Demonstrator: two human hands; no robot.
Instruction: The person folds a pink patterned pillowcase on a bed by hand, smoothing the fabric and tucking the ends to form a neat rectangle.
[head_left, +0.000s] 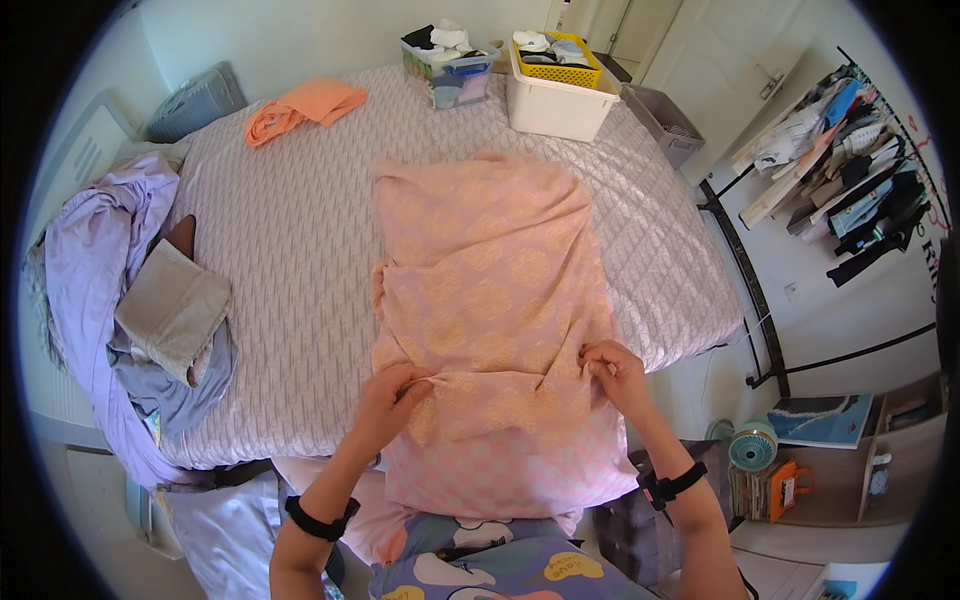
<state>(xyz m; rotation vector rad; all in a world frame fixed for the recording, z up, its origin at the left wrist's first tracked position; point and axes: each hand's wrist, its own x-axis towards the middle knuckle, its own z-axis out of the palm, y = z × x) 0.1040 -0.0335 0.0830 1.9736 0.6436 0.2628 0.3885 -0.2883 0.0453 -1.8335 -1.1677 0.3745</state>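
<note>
A pink cloth with yellowish flower patterns (480, 285) lies spread over the near edge of the bed, wrinkled in several places. My left hand (391, 401) pinches a fold of it on the left side, thumb against fingers. On the right, my right hand (616, 375) pinches the same fold at its other end. Between both hands the fold runs across the cloth as a raised ridge. Below it, a pink checkered fabric (495, 476) hangs at the bed's edge, close to my body.
A patterned bedspread (300, 262) covers the bed. Orange cloth (307, 109), a clear bin of clothes (454, 79) and a white bin (559, 105) holding a yellow basket (559, 71) stand at the far side. Folded beige cloth (172, 307) lies left; a clothes rack (847, 165) stands right.
</note>
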